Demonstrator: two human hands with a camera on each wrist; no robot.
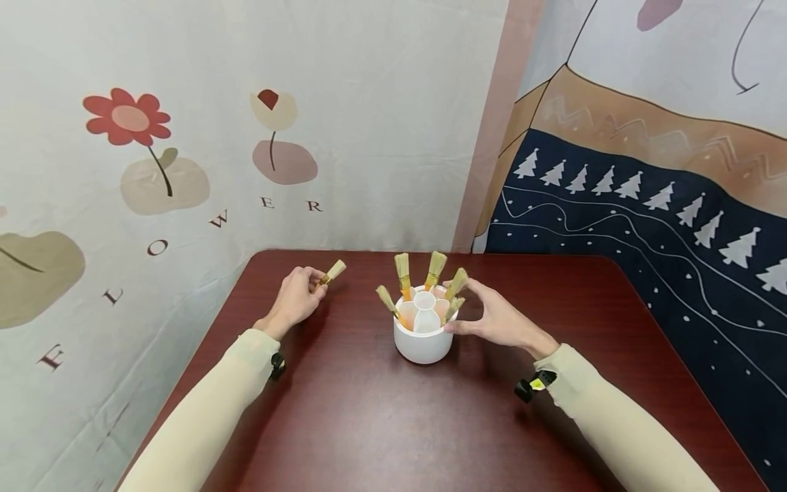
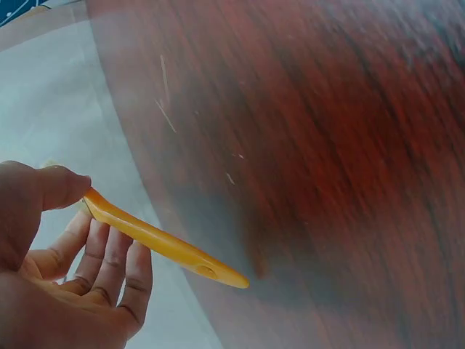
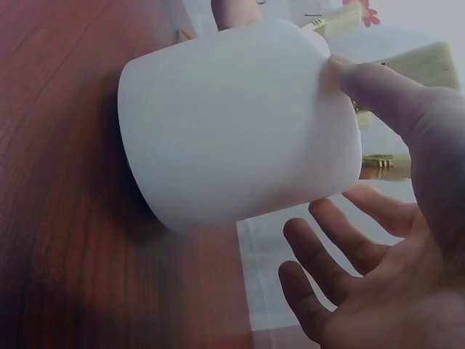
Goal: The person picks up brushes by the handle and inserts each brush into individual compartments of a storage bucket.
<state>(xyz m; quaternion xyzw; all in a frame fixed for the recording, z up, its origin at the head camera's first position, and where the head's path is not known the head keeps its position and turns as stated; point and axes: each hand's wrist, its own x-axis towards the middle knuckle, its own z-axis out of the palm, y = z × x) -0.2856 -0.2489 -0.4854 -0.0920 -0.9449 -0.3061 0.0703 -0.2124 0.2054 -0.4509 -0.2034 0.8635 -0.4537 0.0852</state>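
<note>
Toward the table's far left, my left hand (image 1: 295, 297) pinches a paintbrush (image 1: 335, 268) between thumb and fingers. Its pale bristles point up and away; in the left wrist view its yellow-orange handle (image 2: 160, 241) slants out over the table. A round white brush holder (image 1: 424, 347) with divided compartments stands upright at mid-table. Several paintbrushes (image 1: 402, 266) lean outward in it, bristles up. My right hand (image 1: 501, 318) grips the holder's right side by the rim, the thumb (image 3: 378, 91) on the near wall and the forefinger partly hidden behind brushes.
The dark red wooden table (image 1: 369, 424) meets a pale flower-printed cloth (image 1: 381, 137) at its far edge. A navy cloth (image 1: 584, 232) with white trees hangs at the right. In the left wrist view, a few loose bristles (image 2: 166, 116) lie on the tabletop.
</note>
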